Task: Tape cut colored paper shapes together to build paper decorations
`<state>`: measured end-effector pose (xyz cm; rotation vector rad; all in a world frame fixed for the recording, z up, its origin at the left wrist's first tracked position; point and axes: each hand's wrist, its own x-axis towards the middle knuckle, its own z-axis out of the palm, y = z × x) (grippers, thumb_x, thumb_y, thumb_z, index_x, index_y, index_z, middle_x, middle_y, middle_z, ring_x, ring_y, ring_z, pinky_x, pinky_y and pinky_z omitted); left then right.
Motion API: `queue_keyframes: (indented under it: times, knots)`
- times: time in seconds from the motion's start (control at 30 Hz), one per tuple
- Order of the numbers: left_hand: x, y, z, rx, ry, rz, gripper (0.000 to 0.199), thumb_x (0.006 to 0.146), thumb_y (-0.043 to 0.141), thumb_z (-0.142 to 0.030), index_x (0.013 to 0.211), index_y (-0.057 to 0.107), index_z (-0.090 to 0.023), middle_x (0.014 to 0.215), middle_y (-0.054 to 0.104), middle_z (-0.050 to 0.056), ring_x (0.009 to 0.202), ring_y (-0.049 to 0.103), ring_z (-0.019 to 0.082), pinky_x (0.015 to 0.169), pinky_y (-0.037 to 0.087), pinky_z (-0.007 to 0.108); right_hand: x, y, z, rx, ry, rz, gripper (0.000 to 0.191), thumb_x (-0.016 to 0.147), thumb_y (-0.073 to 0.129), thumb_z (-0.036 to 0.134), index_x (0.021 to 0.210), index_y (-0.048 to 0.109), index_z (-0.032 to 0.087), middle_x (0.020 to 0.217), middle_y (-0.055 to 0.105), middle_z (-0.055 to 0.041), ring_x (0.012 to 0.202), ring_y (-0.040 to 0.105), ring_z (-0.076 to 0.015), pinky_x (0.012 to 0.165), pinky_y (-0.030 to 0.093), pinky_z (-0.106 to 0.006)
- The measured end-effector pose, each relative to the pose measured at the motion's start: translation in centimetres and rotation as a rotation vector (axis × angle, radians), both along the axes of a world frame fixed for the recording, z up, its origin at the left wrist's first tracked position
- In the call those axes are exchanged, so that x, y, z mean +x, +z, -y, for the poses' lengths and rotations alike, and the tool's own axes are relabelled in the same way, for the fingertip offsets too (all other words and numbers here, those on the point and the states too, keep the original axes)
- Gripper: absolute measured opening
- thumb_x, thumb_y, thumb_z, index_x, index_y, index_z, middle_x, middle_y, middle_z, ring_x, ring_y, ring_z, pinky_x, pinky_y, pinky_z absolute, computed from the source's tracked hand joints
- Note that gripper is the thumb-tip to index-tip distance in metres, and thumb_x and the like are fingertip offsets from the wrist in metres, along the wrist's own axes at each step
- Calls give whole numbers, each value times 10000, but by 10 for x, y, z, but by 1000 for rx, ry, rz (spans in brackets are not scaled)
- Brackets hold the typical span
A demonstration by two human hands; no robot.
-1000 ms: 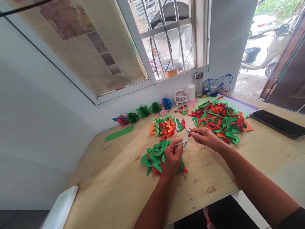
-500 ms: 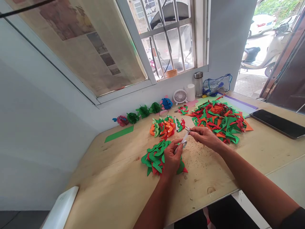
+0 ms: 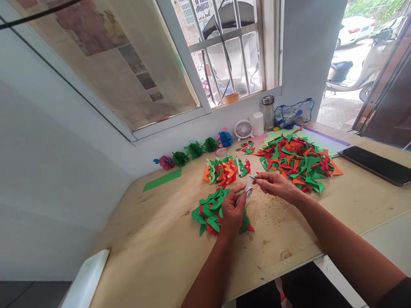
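Held in my left hand (image 3: 233,207) is a roll of white tape (image 3: 249,193), its fingers closed round it. A short white strip of tape stands up from the roll toward my right hand (image 3: 272,185). Those fingers pinch a small metal tool (image 3: 253,176), whose exact kind is too small to tell; its tip is at the strip's free end. Under and beside my left hand lies a pile of cut green and red paper shapes (image 3: 210,211). Beyond it are orange and green shapes with white bits (image 3: 224,170) and a white pen (image 3: 238,166).
A heap of red, green and orange paper scraps (image 3: 298,160) lies to the right, near a black phone (image 3: 377,164). Folded paper flowers (image 3: 195,149), a small fan (image 3: 243,129), a glass bottle (image 3: 268,112) and a clear pouch (image 3: 293,113) line the wall. A green strip (image 3: 162,179) lies left.
The white strip between my hands looks shorter, and the metal tool's tip has shifted slightly down and left relative to my right hand. Both hands keep their hold; the view has shifted slightly.
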<state>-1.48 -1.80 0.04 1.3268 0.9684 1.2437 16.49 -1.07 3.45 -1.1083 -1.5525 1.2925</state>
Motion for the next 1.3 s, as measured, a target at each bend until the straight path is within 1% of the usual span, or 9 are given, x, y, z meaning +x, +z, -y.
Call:
queue_keyframes:
  times: [0.17,0.43,0.57,0.67,0.77,1.0,1.13,1.23,1.3]
  knots:
    - [1,1,1,-26,-9,-12,389,699,664,-470,901,674,-138,499,383,-60,449,276,48,424,210,178,0,1,1,-6,24,4,424,795,537,553,896,621,150,544,442,49,446,296,-53,406,198,-215]
    - [1,0,-1,-20,-33,-25,390,696,667,-448,921,675,-129,522,464,-44,444,283,42,427,215,174,0,-1,0,13,25,-10,413,790,540,561,845,609,157,542,442,50,451,306,-58,418,214,-222]
    - [1,-3,-1,-50,-50,-29,376,689,674,-432,915,680,-132,546,512,-25,468,376,63,449,279,179,0,-1,0,21,26,-3,393,802,533,551,763,570,161,536,433,51,450,306,-57,424,210,-225]
    - [1,-6,-1,-27,-57,-38,358,707,663,-426,929,682,-146,546,516,-21,503,444,87,480,322,189,0,0,1,38,38,3,389,816,523,536,687,515,168,533,421,52,452,301,-55,429,203,-227]
    - [0,-6,-1,-6,-46,-41,354,716,660,-432,934,686,-155,538,513,-20,527,477,101,492,337,192,0,1,1,41,37,3,379,824,519,523,686,509,170,536,417,53,451,295,-53,430,197,-227]
    - [0,-7,-1,43,-51,-76,342,756,632,-416,965,671,-147,534,502,-27,507,442,82,469,307,180,1,0,0,44,37,16,392,819,513,541,702,514,167,537,408,54,456,297,-57,430,203,-227]
    - [1,-8,-1,30,-55,-93,354,752,629,-430,955,668,-143,551,533,-28,461,395,62,453,283,179,1,0,0,59,21,29,393,811,519,549,729,528,165,538,379,59,470,302,-60,435,207,-225]
    - [1,-8,-1,13,-48,-83,368,741,636,-441,961,671,-148,569,553,-22,467,406,65,460,291,182,1,-1,0,62,5,30,392,800,531,551,777,558,160,535,341,65,474,282,-63,432,196,-227]
    - [1,-8,-1,8,-42,-78,370,736,640,-441,959,673,-148,576,557,-19,472,405,65,459,285,181,0,-2,-1,68,-13,26,389,801,530,546,749,554,161,529,322,66,473,266,-63,428,187,-229]
